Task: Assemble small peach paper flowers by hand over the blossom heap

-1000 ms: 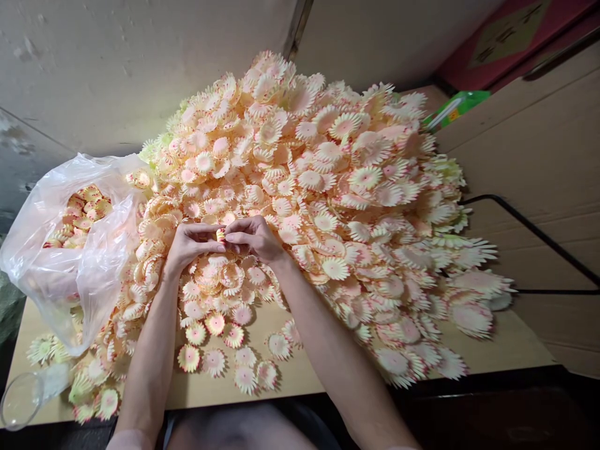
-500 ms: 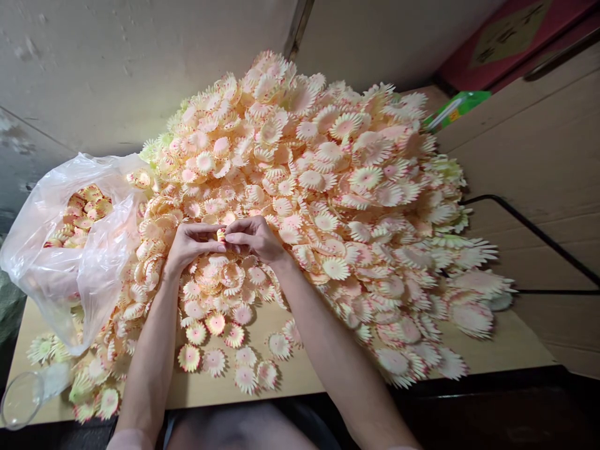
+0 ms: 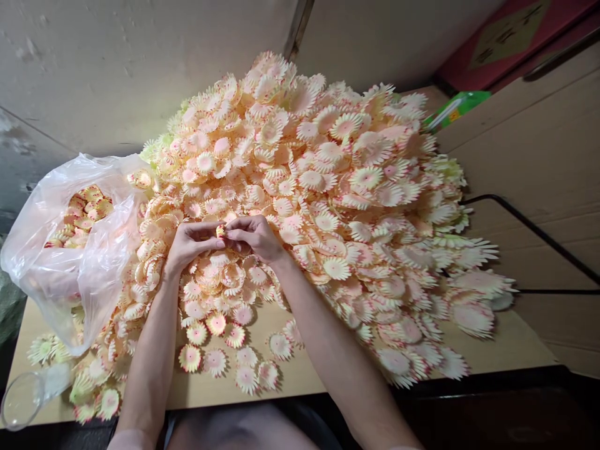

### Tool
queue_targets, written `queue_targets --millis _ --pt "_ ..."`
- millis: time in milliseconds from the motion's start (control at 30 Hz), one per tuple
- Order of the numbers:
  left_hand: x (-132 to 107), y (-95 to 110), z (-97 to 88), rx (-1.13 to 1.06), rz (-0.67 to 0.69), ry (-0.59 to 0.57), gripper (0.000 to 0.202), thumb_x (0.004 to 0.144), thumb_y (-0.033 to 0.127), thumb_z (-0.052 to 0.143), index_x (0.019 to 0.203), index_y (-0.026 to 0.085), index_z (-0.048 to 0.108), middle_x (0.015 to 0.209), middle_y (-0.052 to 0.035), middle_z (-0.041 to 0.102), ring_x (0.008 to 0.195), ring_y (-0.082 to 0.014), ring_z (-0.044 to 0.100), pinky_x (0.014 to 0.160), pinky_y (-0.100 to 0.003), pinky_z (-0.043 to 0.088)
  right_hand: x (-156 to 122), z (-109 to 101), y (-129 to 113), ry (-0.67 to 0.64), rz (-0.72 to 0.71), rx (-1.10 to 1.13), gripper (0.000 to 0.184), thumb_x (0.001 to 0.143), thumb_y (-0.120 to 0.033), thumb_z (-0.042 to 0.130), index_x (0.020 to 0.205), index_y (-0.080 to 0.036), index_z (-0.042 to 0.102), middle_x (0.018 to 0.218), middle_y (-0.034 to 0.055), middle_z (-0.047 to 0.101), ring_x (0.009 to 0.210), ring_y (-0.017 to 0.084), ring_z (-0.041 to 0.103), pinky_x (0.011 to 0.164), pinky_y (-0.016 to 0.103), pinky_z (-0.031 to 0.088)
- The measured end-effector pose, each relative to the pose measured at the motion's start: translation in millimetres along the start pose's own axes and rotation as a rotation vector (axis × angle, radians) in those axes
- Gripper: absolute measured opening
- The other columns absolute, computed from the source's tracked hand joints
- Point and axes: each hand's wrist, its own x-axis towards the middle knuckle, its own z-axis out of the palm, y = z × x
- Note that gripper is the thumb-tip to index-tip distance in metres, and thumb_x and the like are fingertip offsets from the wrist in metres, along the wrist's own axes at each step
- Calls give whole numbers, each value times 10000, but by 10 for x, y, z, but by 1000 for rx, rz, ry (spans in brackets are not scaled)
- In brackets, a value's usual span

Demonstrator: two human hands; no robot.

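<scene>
Left hand (image 3: 184,245) and right hand (image 3: 260,239) meet fingertip to fingertip in front of the heap of paper-like blossoms (image 3: 323,181); between them, a small cream-yellow piece with red edging (image 3: 220,231); the left thumb and forefinger pinch it from the left, the right thumb and fingertips pinch at its right side, so it lies rightward of the one palm and leftward of the other, at the very tips, neither hand clearly nearer; its long axis seems to run near to far, across the line joining the hands, though it is too small and half covered to be sure; both wrists angle inward, forearms spreading toward the viewer; the heap climbs beyond the hands toward the wall (image 3: 140,69) and spreads far out to the right; loose flat blossoms (image 3: 190,359), fringed and pink-centred, lie on the tabletop (image 3: 520,350) between the forearms; well to the left, nearer the left hand, a translucent plastic bag (image 3: 35,215) gapes over a clutch of red-edged yellow pieces (image 3: 91,206); a clear cup (image 3: 22,401) lies tipped at the near left corner; on the right, cardboard (image 3: 534,162) stands behind a bent black rod (image 3: 539,234); a green packet (image 3: 462,107) shows at the heap's far right edge.
</scene>
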Motion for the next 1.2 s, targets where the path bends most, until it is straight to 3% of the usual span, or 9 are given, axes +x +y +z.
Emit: queue_targets --millis 267,533,767,967,1067,1200 --pt "6 6 19 73 37 7 426 686 368 849 1026 121 775 921 -91 759 770 -175 708 711 -249 586 14 -13 40 34 -27 43 212 621 -310 718 665 -117 639 523 -6 581 393 49 410 393 182 308" --pt "-3 12 12 44 42 12 384 724 362 826 1027 131 781 758 -45 724 687 -147 687 668 -229 581 15 -66 76 17 -2 84 215 611 -300 731 670 -114 640 513 -8 576 399 56 430 393 176 317" --pt "10 3 2 -46 -8 -8 448 715 330 830 1123 162 752 1024 -89 739 887 -205 716 845 -346 614 18 -22 63 57 -69 5 239 654 -337 746 688 -110 682 528 4 588 411 61 445 398 189 328" --pt "27 -19 26 -7 58 128 408 655 321 861 1000 143 733 865 -25 661 716 -131 664 728 -329 637 -2 25 23 55 -71 -39 247 645 -351 755 677 -118 681 518 1 590 403 63 451 397 194 340" --pt "43 -45 13 -15 55 149 324 691 344 828 918 132 735 837 -21 643 665 -100 620 699 -306 634 4 30 32 54 -76 -69 268 662 -373 760 707 -121 679 551 10 622 408 67 474 402 193 361" --pt "47 -45 -4 -18 45 141 304 720 330 791 952 146 720 823 -11 616 656 -87 596 651 -252 614 19 1 76 25 -95 -92 250 698 -361 746 732 -127 665 578 10 635 423 66 487 415 184 377"
